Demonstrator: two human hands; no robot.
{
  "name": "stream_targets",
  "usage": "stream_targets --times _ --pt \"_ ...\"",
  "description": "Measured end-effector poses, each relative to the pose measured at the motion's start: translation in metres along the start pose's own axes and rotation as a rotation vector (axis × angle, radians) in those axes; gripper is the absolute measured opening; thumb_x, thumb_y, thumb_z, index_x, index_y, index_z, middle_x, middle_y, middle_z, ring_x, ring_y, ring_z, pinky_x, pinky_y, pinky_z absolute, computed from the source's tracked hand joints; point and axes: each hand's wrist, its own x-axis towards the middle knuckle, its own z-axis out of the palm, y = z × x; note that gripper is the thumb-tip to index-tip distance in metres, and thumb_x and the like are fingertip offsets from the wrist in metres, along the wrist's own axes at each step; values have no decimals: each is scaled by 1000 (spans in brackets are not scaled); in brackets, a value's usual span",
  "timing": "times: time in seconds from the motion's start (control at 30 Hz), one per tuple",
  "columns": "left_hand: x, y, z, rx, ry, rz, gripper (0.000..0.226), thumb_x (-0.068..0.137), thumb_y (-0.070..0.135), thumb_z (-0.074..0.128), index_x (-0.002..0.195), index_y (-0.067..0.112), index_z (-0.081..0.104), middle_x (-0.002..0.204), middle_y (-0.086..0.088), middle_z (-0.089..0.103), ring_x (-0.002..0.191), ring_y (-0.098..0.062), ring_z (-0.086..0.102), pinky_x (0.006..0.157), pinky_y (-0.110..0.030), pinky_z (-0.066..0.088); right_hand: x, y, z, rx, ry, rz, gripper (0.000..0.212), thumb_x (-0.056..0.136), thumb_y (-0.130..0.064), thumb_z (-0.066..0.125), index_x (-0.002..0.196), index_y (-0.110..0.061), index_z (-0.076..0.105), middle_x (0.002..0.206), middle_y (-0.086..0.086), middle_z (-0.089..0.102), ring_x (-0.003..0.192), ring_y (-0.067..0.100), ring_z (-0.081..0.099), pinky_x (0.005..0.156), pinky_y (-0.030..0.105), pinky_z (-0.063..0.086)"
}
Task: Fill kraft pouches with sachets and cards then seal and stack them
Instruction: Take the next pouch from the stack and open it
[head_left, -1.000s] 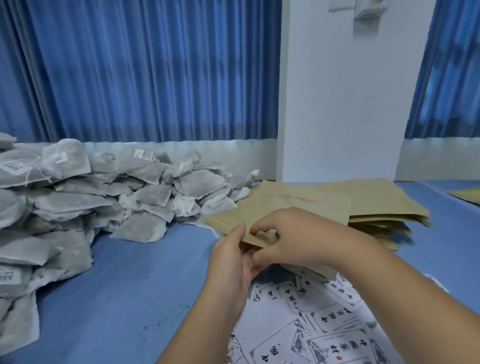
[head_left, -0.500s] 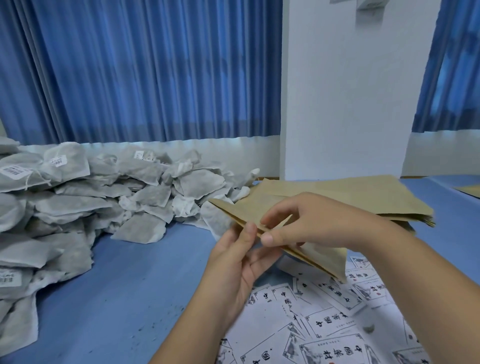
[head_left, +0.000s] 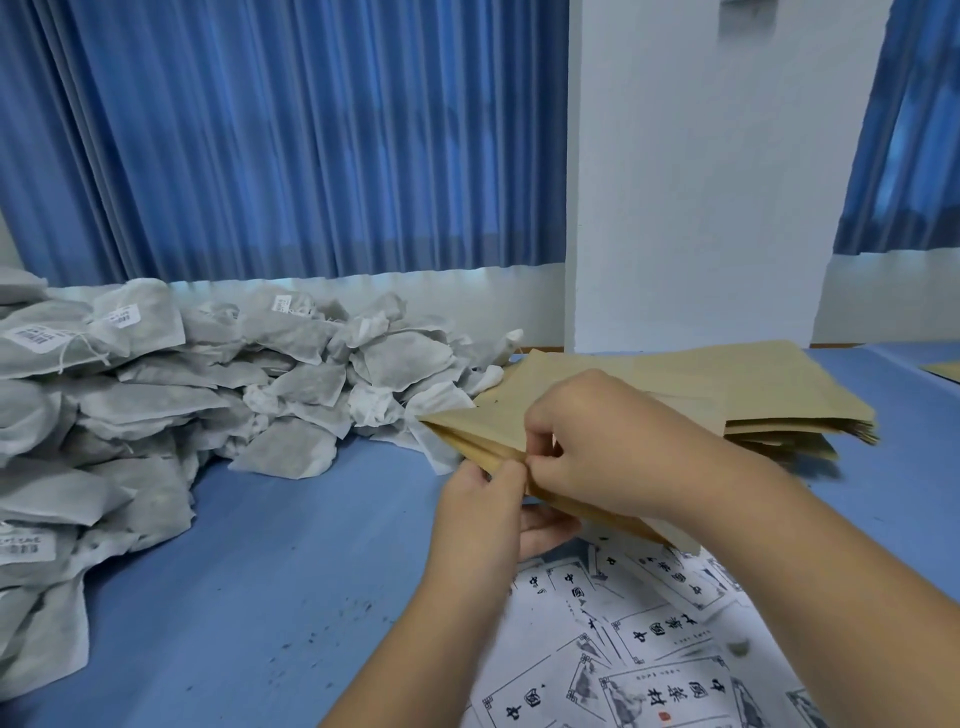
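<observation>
I hold one kraft pouch (head_left: 485, 421) in the air above the blue table (head_left: 291, 566), its mouth turned toward me. My left hand (head_left: 480, 512) pinches the near lip from below. My right hand (head_left: 597, 441) pinches the upper lip from above, fingers curled over the edge. A stack of flat kraft pouches (head_left: 769, 395) lies behind my hands at the right. A big heap of grey-white sachets (head_left: 171, 400) covers the left side. Printed white cards (head_left: 649, 639) lie spread under my forearms.
A white pillar (head_left: 701, 182) rises behind the pouch stack, with blue curtains (head_left: 291, 140) along the back wall. Another kraft piece (head_left: 943, 370) shows at the far right edge. Dark crumbs speckle the table surface near me.
The pouch has been lifted off the stack and tilted. Both hands have come together at its mouth, the thumbs now pinching the two lips where earlier the left palm was more open.
</observation>
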Motion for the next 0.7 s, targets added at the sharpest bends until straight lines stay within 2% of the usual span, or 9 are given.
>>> stream_targets --times 0.07,0.13,0.2,0.3,0.43,0.5,0.57,0.7 --pt "0 3 0 11 -11 14 14 90 2 43 90 4 57 69 -13 71 70 -33 73 59 -37 59 -1 -1 1 -10 7 -19 11 79 -22 57 72 -16 63 76 0 61 74 17 55 61 31 47" --pt "1 4 0 42 1 35 20 89 0 40 79 7 56 52 -4 62 52 -20 67 58 -37 59 -1 -4 4 -23 -3 -43 13 80 -21 56 71 -14 62 76 3 61 74 21 56 65 35 49" --pt "1 2 -1 56 21 35 22 88 -2 37 79 7 55 47 0 58 43 -14 60 57 -36 58 -1 -6 6 -34 -16 -49 13 80 -20 55 71 -14 61 76 3 61 74 22 56 66 35 50" --pt "2 -1 -5 22 46 25 28 87 -5 32 91 4 58 56 -2 63 50 -16 64 55 -33 55 1 -1 0 26 23 9 11 81 -18 55 72 -14 60 76 0 61 75 18 56 67 34 50" --pt "3 -1 -2 -71 25 16 30 89 0 38 109 3 61 88 -19 73 77 -32 72 61 -39 58 -1 0 -9 28 90 18 11 83 -20 56 74 -17 61 77 -5 62 77 14 57 72 36 50" --pt "0 -4 1 -39 -23 -19 22 91 12 50 103 8 68 88 -19 73 75 -32 72 61 -37 58 -2 -10 -7 -29 78 -21 9 81 -23 56 75 -19 60 78 -5 60 77 17 56 71 37 50" --pt "-1 -7 2 -8 -27 -59 19 87 16 55 87 16 74 84 -15 73 72 -27 72 62 -38 58 -2 -23 -1 -108 54 -64 8 81 -23 53 79 -18 59 83 -2 59 79 23 57 70 38 50" --pt "3 -2 -4 -89 30 -64 36 88 1 43 79 17 74 80 -11 73 69 -22 70 60 -36 56 -1 -33 7 -151 39 -31 13 81 -16 50 93 -19 52 95 -4 53 81 21 51 65 35 47"
